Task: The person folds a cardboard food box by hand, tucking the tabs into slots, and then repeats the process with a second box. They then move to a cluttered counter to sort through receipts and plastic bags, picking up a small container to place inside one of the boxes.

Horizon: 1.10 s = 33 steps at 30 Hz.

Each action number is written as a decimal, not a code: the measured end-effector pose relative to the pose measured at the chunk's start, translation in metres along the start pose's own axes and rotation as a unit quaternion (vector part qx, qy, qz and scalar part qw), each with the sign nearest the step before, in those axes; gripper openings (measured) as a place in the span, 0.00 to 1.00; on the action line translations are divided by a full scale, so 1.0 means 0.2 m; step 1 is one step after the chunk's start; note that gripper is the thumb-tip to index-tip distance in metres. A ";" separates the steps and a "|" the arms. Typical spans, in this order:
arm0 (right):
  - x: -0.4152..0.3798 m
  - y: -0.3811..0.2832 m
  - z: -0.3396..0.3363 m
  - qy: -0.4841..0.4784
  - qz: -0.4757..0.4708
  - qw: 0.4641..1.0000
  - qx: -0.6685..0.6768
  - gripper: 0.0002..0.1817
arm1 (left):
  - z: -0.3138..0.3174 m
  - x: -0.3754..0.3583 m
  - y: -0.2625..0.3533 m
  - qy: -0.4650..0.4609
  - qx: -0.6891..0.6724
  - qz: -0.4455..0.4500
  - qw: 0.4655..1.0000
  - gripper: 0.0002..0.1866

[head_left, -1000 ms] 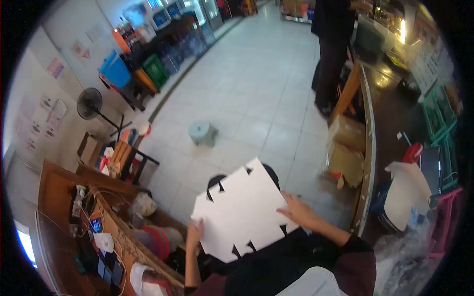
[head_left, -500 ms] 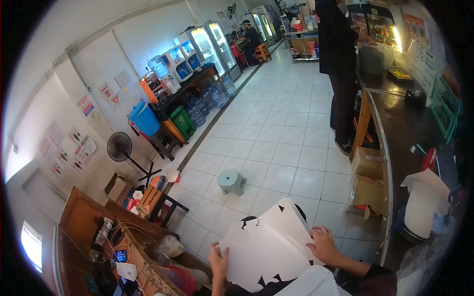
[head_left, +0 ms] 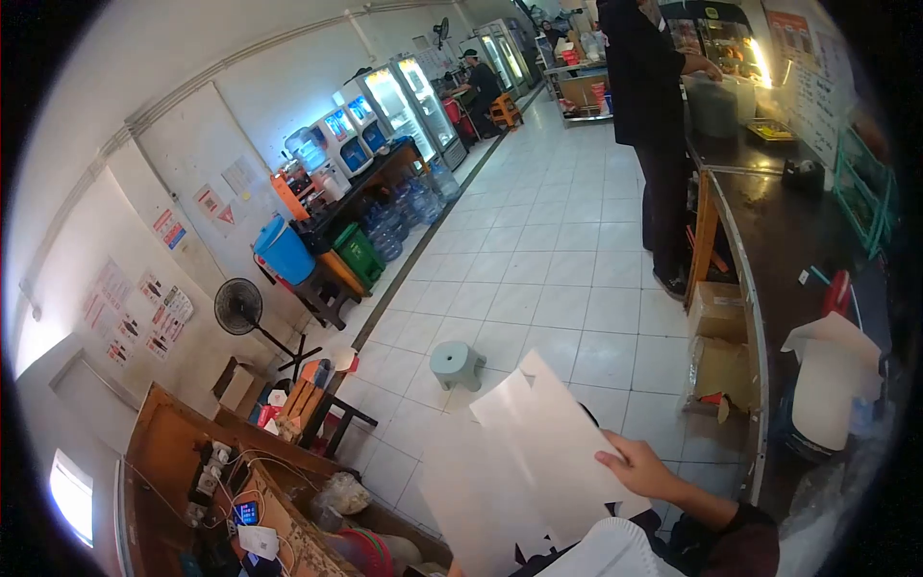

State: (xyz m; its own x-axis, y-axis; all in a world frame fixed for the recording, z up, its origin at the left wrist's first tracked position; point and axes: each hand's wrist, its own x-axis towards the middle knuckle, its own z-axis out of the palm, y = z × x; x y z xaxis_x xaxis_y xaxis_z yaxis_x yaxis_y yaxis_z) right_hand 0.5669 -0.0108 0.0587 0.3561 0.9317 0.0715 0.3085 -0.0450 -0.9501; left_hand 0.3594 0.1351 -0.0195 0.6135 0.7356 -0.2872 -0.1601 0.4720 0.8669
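A large white die-cut cardboard box blank (head_left: 543, 442) fills the lower middle of the view, creased into panels, with dark notches along its lower edge. My right hand (head_left: 639, 466) grips its right edge, thumb on the near face and fingers curled around the edge. The left panel of the blank is smeared by motion. My left hand (head_left: 454, 570) is almost wholly hidden; only a sliver of skin shows below the blank at the bottom edge. A white piece with a ridged edge (head_left: 615, 550) lies close in front of my body, overlapping the blank's lower part.
A grey-green stool (head_left: 457, 363) stands on the tiled floor ahead. On the right, a dark counter (head_left: 769, 250) holds white card sheets (head_left: 835, 370), with cardboard boxes (head_left: 719, 351) beneath. A person in dark clothes (head_left: 644, 125) stands beside it. A wooden desk (head_left: 274, 500) with cables is on the left.
My left hand has left the blank's left edge and dropped almost out of sight. The blank's left side has shifted and blurs, and its upper flap stands differently. My right hand keeps its hold.
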 end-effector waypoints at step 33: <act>-0.04 -0.14 -0.30 0.202 -0.050 0.966 -0.152 0.12 | 0.78 0.10 0.37 -0.141 0.130 0.372 0.908 0.36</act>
State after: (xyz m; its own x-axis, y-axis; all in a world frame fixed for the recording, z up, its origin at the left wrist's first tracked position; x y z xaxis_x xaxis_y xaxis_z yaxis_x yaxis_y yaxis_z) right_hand 0.6081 -0.0390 0.1023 0.6068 0.7232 0.3299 0.5831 -0.1229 -0.8030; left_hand 0.4819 0.1087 0.1018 0.5899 0.6335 0.5007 -0.4455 -0.2618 0.8562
